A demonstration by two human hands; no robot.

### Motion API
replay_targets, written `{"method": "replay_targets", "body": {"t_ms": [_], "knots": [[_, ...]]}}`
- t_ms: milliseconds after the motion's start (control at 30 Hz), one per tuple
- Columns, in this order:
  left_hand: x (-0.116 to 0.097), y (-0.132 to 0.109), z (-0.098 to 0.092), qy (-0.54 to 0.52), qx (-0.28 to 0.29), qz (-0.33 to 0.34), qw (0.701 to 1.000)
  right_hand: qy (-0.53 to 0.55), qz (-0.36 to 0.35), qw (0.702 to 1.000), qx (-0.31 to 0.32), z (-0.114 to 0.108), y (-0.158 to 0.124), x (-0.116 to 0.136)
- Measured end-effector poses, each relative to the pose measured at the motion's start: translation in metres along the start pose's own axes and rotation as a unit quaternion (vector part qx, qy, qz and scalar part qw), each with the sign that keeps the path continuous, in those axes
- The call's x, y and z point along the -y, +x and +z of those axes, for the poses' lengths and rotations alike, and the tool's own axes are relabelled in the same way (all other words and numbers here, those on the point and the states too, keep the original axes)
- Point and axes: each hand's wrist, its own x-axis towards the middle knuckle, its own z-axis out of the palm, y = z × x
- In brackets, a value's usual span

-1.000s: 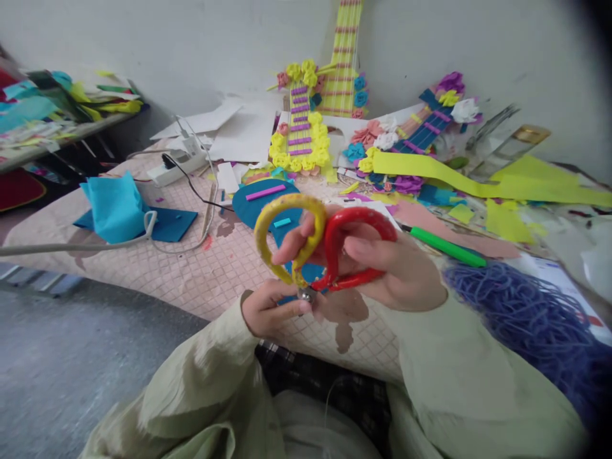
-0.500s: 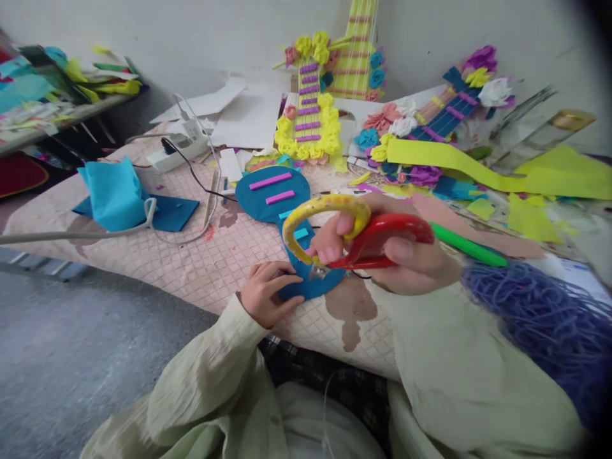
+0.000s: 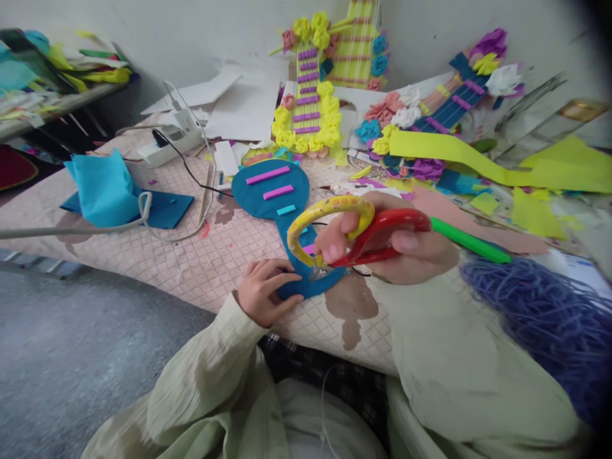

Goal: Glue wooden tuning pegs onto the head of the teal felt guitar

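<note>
My right hand [image 3: 406, 252] grips a pair of scissors [image 3: 354, 233] with one yellow and one red handle, blades pointing down at the near end of a blue guitar-shaped felt piece [image 3: 282, 191]. That felt piece carries purple and light blue strips and lies on the quilted pink table cover [image 3: 191, 261]. My left hand [image 3: 262, 290] rests with curled fingers on the felt's near edge, pinching or pressing it beside the scissor blades.
Finished felt guitars with flowers [image 3: 310, 95] lean at the back wall. A long yellow felt strip [image 3: 459, 156], a green marker [image 3: 471, 241], a purple string pile [image 3: 540, 312], light blue felt [image 3: 102, 188] and a power strip with cables [image 3: 169, 143] surround the work.
The scissors came down from held up in front of me to the felt's near end. My left hand moved from the scissor blades onto the felt edge.
</note>
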Motion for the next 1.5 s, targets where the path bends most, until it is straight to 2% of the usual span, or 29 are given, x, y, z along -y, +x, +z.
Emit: {"method": "replay_targets", "body": {"t_ms": [167,500,800,1033,1233,1500], "knots": [[0.001,-0.001,0.001,0.003,-0.007,0.011,1.0,-0.02,0.009,1.0,0.0,0.002,0.001,0.001],[0.001,-0.001,0.001,0.015,-0.011,0.009,1.0,0.044,-0.011,0.998,0.051,0.004,0.007,0.0],[0.002,-0.003,0.004,0.021,-0.009,0.002,1.0,0.055,0.035,0.993,0.103,-0.002,0.007,0.004],[0.004,-0.005,0.005,0.019,0.0,-0.001,1.0,0.083,-0.003,0.99,0.111,0.0,0.005,0.001],[0.006,-0.005,0.005,0.02,0.004,-0.001,1.0,0.06,0.01,0.993,0.103,0.0,0.007,0.002],[0.002,-0.003,0.003,0.02,0.003,-0.002,1.0,-0.015,0.035,0.989,0.143,-0.01,0.01,0.004]]}}
